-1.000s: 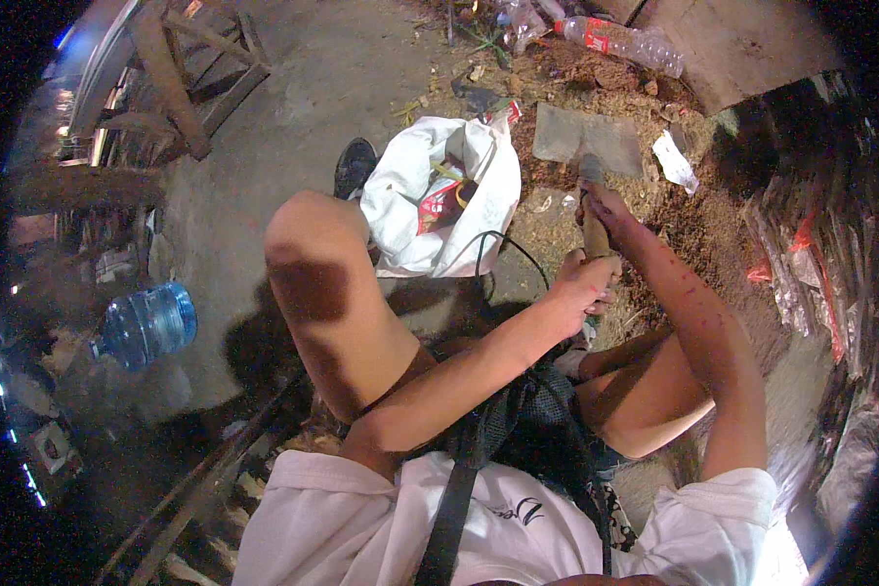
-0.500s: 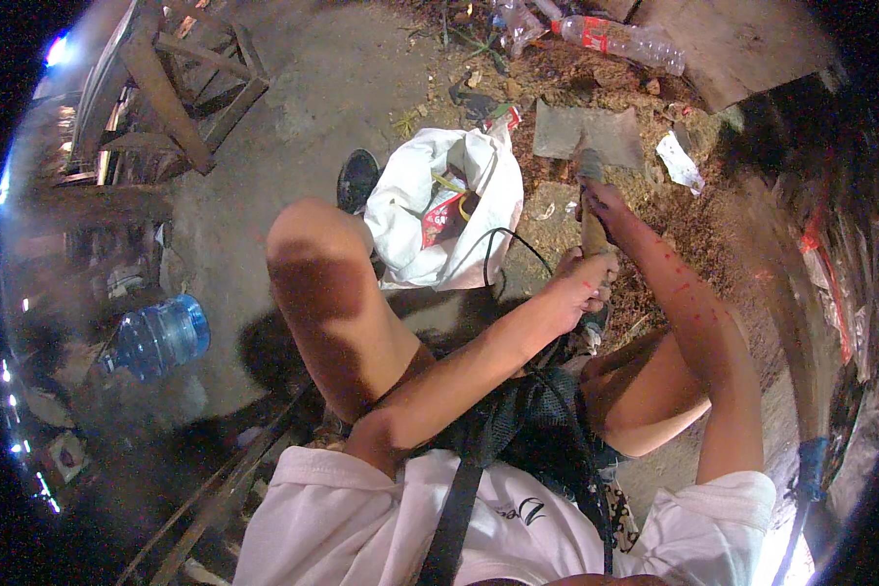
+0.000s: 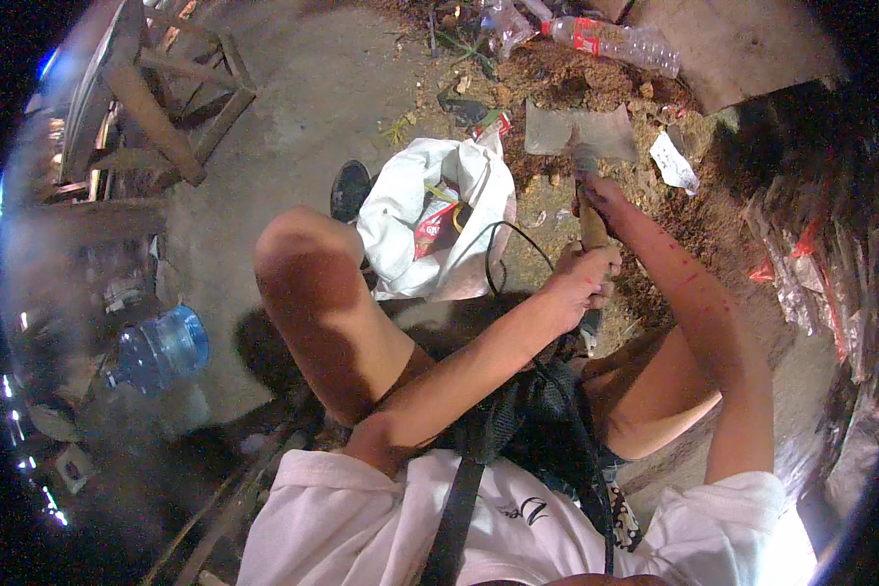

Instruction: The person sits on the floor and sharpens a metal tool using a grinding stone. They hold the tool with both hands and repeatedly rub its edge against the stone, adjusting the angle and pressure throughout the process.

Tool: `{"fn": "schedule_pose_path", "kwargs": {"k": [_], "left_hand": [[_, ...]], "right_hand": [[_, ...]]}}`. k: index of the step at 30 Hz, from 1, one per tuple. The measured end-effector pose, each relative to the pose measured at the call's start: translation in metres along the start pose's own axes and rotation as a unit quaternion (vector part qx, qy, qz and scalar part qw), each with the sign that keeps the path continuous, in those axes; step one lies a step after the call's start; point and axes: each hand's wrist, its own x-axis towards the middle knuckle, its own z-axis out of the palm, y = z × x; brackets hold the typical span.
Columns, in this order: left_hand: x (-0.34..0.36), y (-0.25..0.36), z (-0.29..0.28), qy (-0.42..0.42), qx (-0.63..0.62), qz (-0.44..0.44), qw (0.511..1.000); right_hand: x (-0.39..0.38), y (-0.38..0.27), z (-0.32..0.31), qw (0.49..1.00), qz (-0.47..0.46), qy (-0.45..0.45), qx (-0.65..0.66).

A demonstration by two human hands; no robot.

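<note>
Both my hands grip the wooden handle of a short shovel-like tool with a wide, flat grey blade (image 3: pixel 610 134). My right hand (image 3: pixel 601 202) is wrapped round the handle close to the blade. Nearer my body, my left hand (image 3: pixel 586 278) is closed round the rear part of the handle. The blade lies flat or nearly so on loose brown debris (image 3: pixel 674 225) on the floor. To the left of the tool, between my knees, stands an open white sack (image 3: pixel 386 210). Inside it are a red packet (image 3: pixel 434 232) and other bits that I cannot make out.
Beyond the blade lies a clear plastic bottle (image 3: pixel 615 44) with a red label. A white paper scrap (image 3: pixel 674 163) is right of the blade. A large blue water jug (image 3: pixel 161 350) lies at left, below a wooden frame (image 3: pixel 156 117). A black cable (image 3: pixel 523 232) loops beside the sack.
The whole view has shifted slightly. Both hands keep their grip, and the blade sits in about the same place on the debris.
</note>
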Motion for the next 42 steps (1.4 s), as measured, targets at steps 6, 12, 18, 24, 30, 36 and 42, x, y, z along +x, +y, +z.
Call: {"fn": "schedule_pose_path", "kwargs": {"k": [6, 12, 18, 24, 30, 36, 42], "left_hand": [[-0.017, 0.005, 0.013, -0.026, -0.022, 0.008, 0.999], [-0.040, -0.003, 0.007, -0.057, 0.004, 0.018, 0.998], [-0.061, -0.021, 0.006, -0.081, -0.026, 0.020, 0.996], [-0.087, -0.049, 0.004, -0.098, -0.033, 0.030, 0.994], [-0.121, -0.077, -0.011, -0.183, 0.007, 0.041, 0.982], [-0.171, -0.107, -0.026, -0.194, 0.137, 0.009, 0.971], [-0.188, -0.143, -0.044, -0.287, 0.057, -0.020, 0.956]], "right_hand": [[-0.013, 0.009, -0.022, 0.998, 0.044, -0.023, 0.047], [-0.019, 0.007, -0.015, 0.996, 0.006, -0.050, -0.067], [-0.055, 0.000, -0.001, 0.991, -0.063, -0.112, -0.039], [-0.082, 0.009, -0.005, 0.985, -0.100, -0.090, -0.105], [-0.117, -0.048, 0.038, 0.992, 0.111, 0.059, -0.005], [-0.191, -0.112, 0.107, 0.961, 0.199, 0.184, -0.056], [-0.218, -0.133, 0.156, 0.940, 0.189, 0.116, -0.258]]}}
